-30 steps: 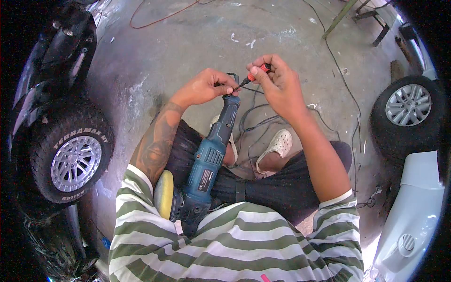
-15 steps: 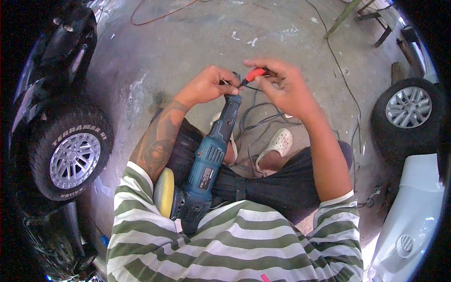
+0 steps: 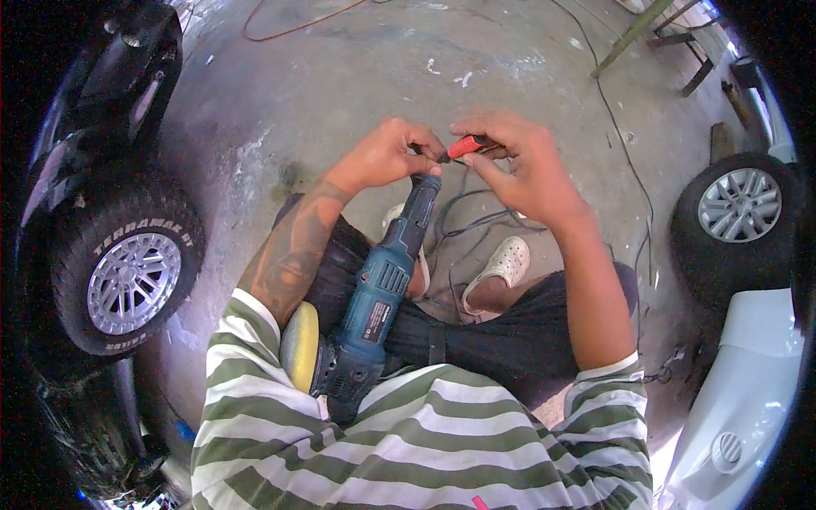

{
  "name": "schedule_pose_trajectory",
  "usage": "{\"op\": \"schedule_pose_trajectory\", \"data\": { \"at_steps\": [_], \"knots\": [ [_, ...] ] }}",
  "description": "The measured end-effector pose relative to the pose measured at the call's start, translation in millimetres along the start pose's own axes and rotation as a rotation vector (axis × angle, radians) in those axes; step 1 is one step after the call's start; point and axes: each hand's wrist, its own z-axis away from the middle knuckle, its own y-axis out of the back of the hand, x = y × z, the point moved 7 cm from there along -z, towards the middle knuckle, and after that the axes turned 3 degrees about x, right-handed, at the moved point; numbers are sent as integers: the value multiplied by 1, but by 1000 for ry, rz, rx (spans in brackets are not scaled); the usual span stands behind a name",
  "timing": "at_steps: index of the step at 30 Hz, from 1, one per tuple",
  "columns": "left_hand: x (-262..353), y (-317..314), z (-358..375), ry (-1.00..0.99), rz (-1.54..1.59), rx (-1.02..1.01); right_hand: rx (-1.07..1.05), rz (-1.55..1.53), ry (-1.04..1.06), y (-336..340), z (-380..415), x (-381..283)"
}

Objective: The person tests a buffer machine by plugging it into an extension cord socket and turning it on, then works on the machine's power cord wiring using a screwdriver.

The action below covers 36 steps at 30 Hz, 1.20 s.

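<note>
A blue power polisher (image 3: 377, 289) lies across my lap, its yellow foam pad (image 3: 297, 347) against my striped shirt and its handle end pointing away from me. My left hand (image 3: 387, 155) pinches the far end of the handle where the black cord (image 3: 463, 223) comes out. My right hand (image 3: 518, 166) holds a small red-handled screwdriver (image 3: 465, 147), its tip pointing at that same end of the handle, right next to my left fingers.
I sit over a concrete floor with my feet in white clogs (image 3: 503, 262). A black vehicle's wheel (image 3: 127, 280) is at the left, a white vehicle's wheel (image 3: 735, 208) at the right. Cables (image 3: 625, 144) trail over the floor; a metal frame (image 3: 671, 34) stands at the far right.
My right hand has turned and lowered the screwdriver from a raised tilt to nearly level. Both hands shifted slightly right. The polisher stays on my lap.
</note>
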Motion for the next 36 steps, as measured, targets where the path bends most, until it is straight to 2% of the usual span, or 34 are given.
{"op": "schedule_pose_trajectory", "data": {
  "at_steps": [2, 4, 8, 10, 11, 13, 14, 17, 19, 20, 22, 23, 25, 26, 28, 32, 34, 35, 36],
  "knots": [
    [-2, 1, 1, 32, -10, 5, -38, -23, -2, 0, 1, -1],
    [-1, -1, 1, 0, -53, -38, -243, 343, -207, -6, 5, 6],
    [-3, -1, 3, 82, -22, -58, -273, 469, -270, -10, 3, 13],
    [-10, -1, 5, 110, 56, -87, -102, 399, -36, -8, -1, 8],
    [-11, 1, 7, 106, 56, -77, -107, 403, -27, -9, -1, 7],
    [-14, 6, 11, 104, -11, -68, -136, 494, 223, -16, 2, -13],
    [-12, 8, 11, 100, -8, -55, -145, 499, 233, -17, 2, -14],
    [-6, 7, 5, 102, 68, -60, -230, 501, 136, -20, -2, -11],
    [7, 6, 5, 4, 45, -67, -499, 762, -42, -27, -3, -4],
    [8, 6, 5, 4, 48, -57, -506, 764, -35, -28, -10, -11],
    [1, 0, 4, 94, -1, -118, -676, 930, -269, -32, -14, -3],
    [1, 0, 2, 96, 1, -108, -682, 932, -259, -32, -12, 2],
    [0, 3, 2, 120, -22, -62, -385, 568, -38, -26, -13, -4],
    [-4, 3, 4, 128, -19, -61, -392, 562, -41, -25, -13, 1],
    [-5, 6, 2, 95, 72, -55, -397, 277, 145, -25, -14, -7],
    [-18, 10, 6, 31, 88, -51, -381, 353, 201, -27, -11, -16],
    [-51, 6, 11, 120, -287, -110, -443, 564, 47, -33, -7, -4],
    [-48, 6, 11, 121, -292, -111, -440, 561, 50, -38, -7, -2],
    [-50, 2, 14, 189, -267, -162, -475, 703, -32, -44, -7, 11]
  ]
}}
